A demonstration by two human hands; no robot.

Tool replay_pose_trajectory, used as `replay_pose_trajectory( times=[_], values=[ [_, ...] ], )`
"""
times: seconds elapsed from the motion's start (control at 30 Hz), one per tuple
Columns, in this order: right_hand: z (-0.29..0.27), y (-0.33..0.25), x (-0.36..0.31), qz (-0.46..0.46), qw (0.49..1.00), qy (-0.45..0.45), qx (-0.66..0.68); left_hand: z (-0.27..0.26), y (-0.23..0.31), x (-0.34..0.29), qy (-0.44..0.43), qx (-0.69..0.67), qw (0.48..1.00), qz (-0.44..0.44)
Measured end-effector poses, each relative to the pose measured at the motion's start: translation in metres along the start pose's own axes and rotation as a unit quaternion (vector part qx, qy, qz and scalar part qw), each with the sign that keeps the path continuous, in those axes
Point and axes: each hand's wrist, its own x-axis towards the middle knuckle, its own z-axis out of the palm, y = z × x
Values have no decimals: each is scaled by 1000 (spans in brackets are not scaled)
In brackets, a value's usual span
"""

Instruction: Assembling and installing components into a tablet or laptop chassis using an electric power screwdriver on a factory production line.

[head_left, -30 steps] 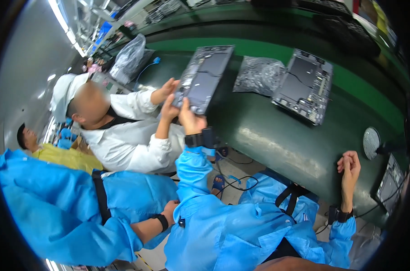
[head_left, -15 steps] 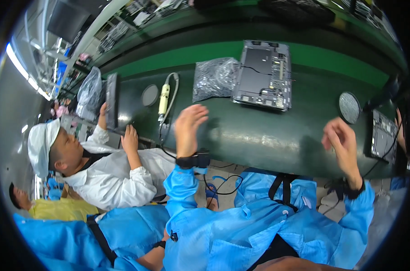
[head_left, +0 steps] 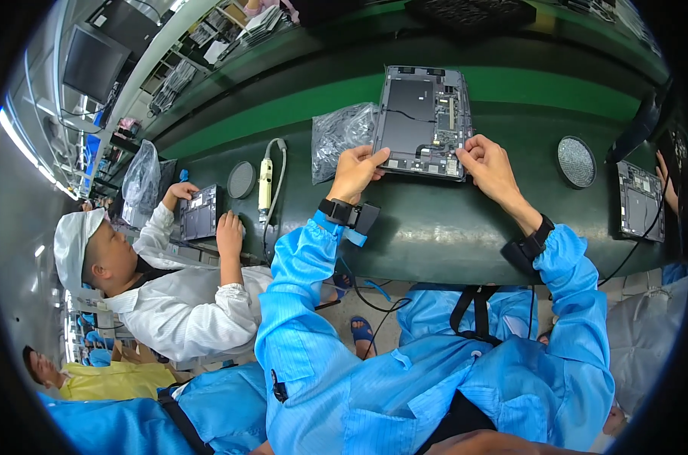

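Observation:
An opened tablet-like device (head_left: 411, 95) lies at the back middle of the green bench, its dark battery and circuit board facing up. My left hand (head_left: 353, 173) grips its near left corner, thumb on top and fingers at the edge. At the near right corner my right hand (head_left: 490, 168) pinches the device's edge between thumb and fingers. The underside fingers are partly hidden. Just left of the device, partly behind it, sits a crumpled clear plastic bag (head_left: 340, 140).
An electric screwdriver (head_left: 266, 186) and a round dish (head_left: 241, 180) lie to the left. Another round dish (head_left: 576, 162) stands at the right, near a second opened device (head_left: 638, 201). A co-worker in white (head_left: 185, 296) handles a similar device (head_left: 201, 214) at the left.
Both my hands have reached forward from above the bench and taken hold of the device's near corners. The co-worker's device, earlier tilted up, now shows its inside.

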Motion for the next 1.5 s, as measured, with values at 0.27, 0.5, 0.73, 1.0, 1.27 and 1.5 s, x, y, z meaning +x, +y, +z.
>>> replay_pose_trajectory(
  times=[0.27, 0.5, 0.73, 1.0, 1.27, 1.5],
  values=[
    [-6, -18, -9, -27, 998, 5, 65, -5, 11, -14, -112, -210, 971, -6],
    [-51, -30, -40, 39, 957, -30, 285, 58, 15, -67, -117, -281, 951, 50],
    [-119, -10, -142, 71, 959, 30, 274, 131, -1, -112, -171, -284, 943, 4],
    [-161, 3, -195, 150, 920, 121, 342, 92, -14, -88, -384, -167, 904, -85],
    [-193, 43, -232, 184, 940, 187, 217, 155, 16, -11, -390, -43, 916, -87],
    [-188, 62, -248, 158, 954, 205, 152, 185, 3, -12, -223, 175, 947, 151]
  ],
)
